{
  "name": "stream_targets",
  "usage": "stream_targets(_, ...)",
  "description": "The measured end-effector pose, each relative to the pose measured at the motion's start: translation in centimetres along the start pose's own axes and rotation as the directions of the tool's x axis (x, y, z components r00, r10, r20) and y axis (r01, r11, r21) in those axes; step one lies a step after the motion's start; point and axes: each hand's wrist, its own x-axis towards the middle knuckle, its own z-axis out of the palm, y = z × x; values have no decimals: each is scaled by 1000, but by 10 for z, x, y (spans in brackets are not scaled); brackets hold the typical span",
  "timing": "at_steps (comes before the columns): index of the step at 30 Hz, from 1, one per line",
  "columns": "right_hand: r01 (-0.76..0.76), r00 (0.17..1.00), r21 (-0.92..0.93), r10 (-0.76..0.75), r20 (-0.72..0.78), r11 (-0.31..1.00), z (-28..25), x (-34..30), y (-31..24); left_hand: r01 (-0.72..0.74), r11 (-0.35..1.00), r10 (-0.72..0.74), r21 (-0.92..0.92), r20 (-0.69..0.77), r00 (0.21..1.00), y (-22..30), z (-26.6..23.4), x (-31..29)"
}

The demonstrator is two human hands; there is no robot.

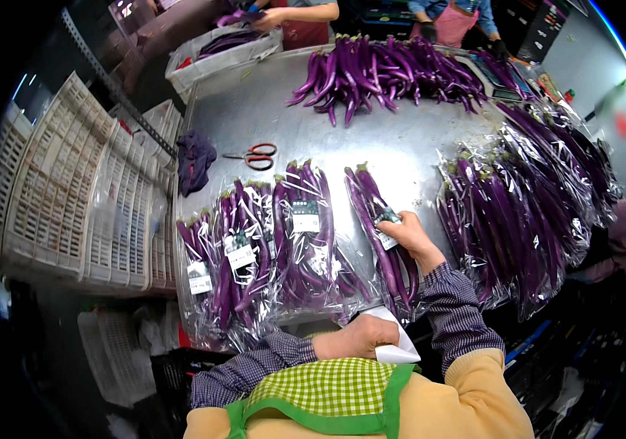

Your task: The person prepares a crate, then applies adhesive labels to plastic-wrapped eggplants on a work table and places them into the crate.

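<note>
Near the table's front edge, my right hand [412, 235] has its thumb and curled fingers on a green-and-white label [387, 216]. This label lies over a few long purple eggplants [366, 197], stems pointing away from me; whether a bag covers them is hard to see. My left hand [360, 336] is closed in a fist, low in front of my apron, around a white strip of paper [399, 350]. To the left lie several clear bags of eggplants [302, 252] bearing similar labels. More bagged eggplants [511, 212] are heaped on the right.
Red-handled scissors [258, 156] and a dark cloth [194, 161] lie on the metal table [254, 110]. Loose eggplants [379, 69] are piled at the far side, where two people work. Stacked white crates [71, 197] stand left; a white bin [218, 58] sits at the far left corner.
</note>
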Motion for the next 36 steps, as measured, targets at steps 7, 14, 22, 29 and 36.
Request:
stream_targets(7,276,952,37,-278,125,961,67,-15,-103,132,990,-117,-53,229,966,-2,9,-10)
stream_targets(14,571,815,-191,-522,253,798,132,-12,-96,-15,999,33,-51,370,928,-10,30,8)
stream_targets(22,270,673,-823,-710,-210,499,-107,-54,-118,111,994,-112,-19,-101,989,24,5,26)
stream_targets(29,-662,402,-659,-574,-714,357,-389,-111,-109,-15,997,28,82,-157,987,-15,-8,26)
stream_targets(36,-521,528,-786,-598,-603,333,-384,-90,-156,178,982,-152,56,-319,935,-5,3,28)
